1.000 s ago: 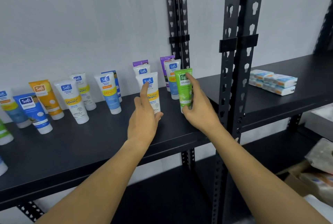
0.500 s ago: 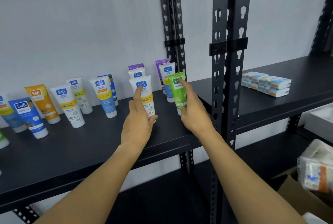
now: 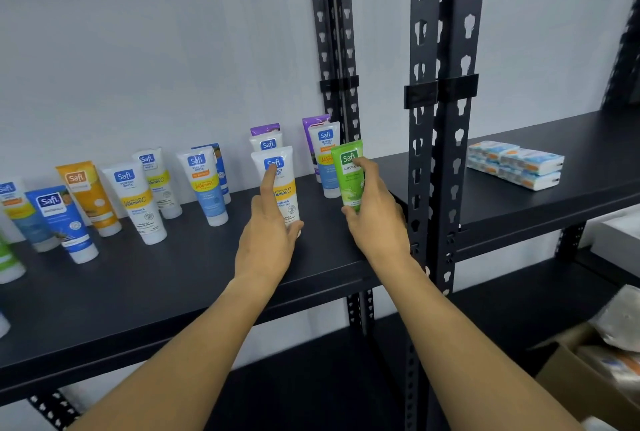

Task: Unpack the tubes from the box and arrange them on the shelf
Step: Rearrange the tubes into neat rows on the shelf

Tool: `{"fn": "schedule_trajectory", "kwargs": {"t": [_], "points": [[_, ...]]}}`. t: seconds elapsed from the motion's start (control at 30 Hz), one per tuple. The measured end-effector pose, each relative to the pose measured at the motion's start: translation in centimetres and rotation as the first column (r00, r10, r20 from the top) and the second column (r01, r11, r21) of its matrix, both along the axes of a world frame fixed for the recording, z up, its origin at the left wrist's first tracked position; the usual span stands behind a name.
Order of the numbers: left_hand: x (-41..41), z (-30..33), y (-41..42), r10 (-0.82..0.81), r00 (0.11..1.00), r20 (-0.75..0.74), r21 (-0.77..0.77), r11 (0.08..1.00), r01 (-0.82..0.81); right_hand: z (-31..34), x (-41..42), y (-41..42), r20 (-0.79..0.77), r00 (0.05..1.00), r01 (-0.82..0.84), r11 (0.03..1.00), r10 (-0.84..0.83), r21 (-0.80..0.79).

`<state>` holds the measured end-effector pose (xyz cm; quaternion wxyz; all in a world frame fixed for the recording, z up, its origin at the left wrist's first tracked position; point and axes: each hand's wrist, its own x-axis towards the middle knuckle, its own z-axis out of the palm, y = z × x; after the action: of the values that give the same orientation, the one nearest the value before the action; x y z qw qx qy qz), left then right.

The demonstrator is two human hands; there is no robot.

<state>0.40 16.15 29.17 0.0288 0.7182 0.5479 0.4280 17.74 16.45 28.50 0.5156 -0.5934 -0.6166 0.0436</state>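
- The black shelf (image 3: 145, 309) runs from the left edge to the black uprights (image 3: 440, 160) at right; its near half is bare board up to the front lip, open for movement.
- A second shelf board (image 3: 554, 202) continues to the right of the uprights, carrying stacked white packets (image 3: 516, 167).
- A cardboard box (image 3: 581, 382) sits low at the near right corner, partly cut off.
- A row of upright tubes (image 3: 138, 198) stands along the far side of the shelf, from the left edge toward the uprights.
- The white tube (image 3: 282, 184) stands at the right part of the row, directly in front of the left hand (image 3: 266, 240), which grips it: forefinger stretched up the label, thumb curled round its lower part.
- The green tube (image 3: 348, 171) stands just right of the white one, close to the uprights; the right hand (image 3: 375, 219) holds it, forefinger up one side and thumb at the bottom.
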Motion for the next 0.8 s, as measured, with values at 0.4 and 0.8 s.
{"fn": "schedule_trajectory", "kwargs": {"t": [0.4, 0.8], "points": [[0.05, -0.17, 0.26, -0.005, 0.999, 0.032, -0.003, 1.0, 0.006, 0.42, 0.0, -0.07, 0.075, 0.997, -0.019, 0.998, 0.023, -0.056], [0.08, -0.06, 0.31, 0.017, 1.0, -0.014, -0.008, 1.0, -0.017, 0.46, 0.06, 0.09, 0.097, 0.995, -0.031, 0.997, 0.038, -0.074]]}}
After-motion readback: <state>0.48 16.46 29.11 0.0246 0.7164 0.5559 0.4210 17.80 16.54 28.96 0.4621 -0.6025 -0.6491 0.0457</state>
